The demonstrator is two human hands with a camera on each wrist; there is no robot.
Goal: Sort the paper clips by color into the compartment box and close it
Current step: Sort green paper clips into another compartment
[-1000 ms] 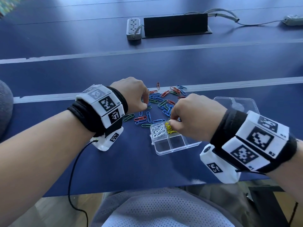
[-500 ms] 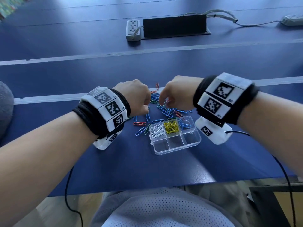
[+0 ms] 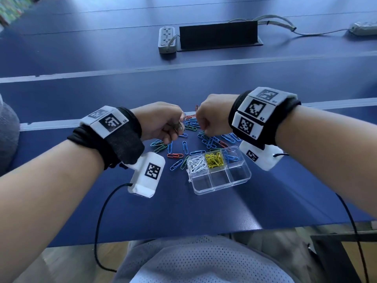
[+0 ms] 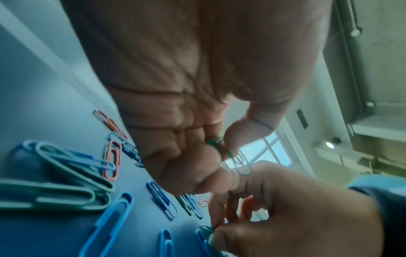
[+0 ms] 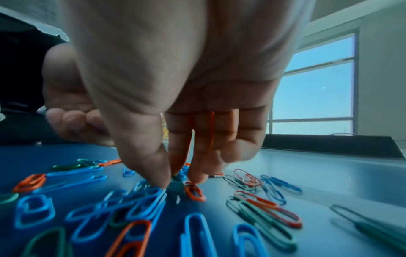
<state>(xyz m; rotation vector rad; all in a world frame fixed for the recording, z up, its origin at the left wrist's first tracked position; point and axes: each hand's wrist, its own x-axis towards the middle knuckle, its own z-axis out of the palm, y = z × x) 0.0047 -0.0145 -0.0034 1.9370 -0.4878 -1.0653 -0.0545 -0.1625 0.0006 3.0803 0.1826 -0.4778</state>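
The clear compartment box [image 3: 219, 180] sits open on the blue table, with white clips [image 3: 196, 164], yellow clips [image 3: 215, 159] and a few blue clips [image 3: 231, 157] in its back row. Loose blue, green and red paper clips [image 3: 204, 137] lie scattered behind it. My left hand [image 3: 178, 127] hovers over the pile's left side, fingers curled round a few green clips [image 4: 230, 156]. My right hand [image 5: 175, 180] reaches down into the pile, thumb and forefinger pinching a green clip [image 5: 178, 184] on the table. The box lid is hidden behind my right wrist.
A grey power strip [image 3: 167, 39] and a black cable flap [image 3: 218, 35] lie far back on the table. A second power strip [image 3: 364, 28] is at the far right. White seams [image 3: 81, 74] cross the tabletop. Wrist camera cables hang off the near edge.
My right hand left the box's yellow compartment and moved back left into the loose pile. My left hand rolled so its held clips face the right hand.
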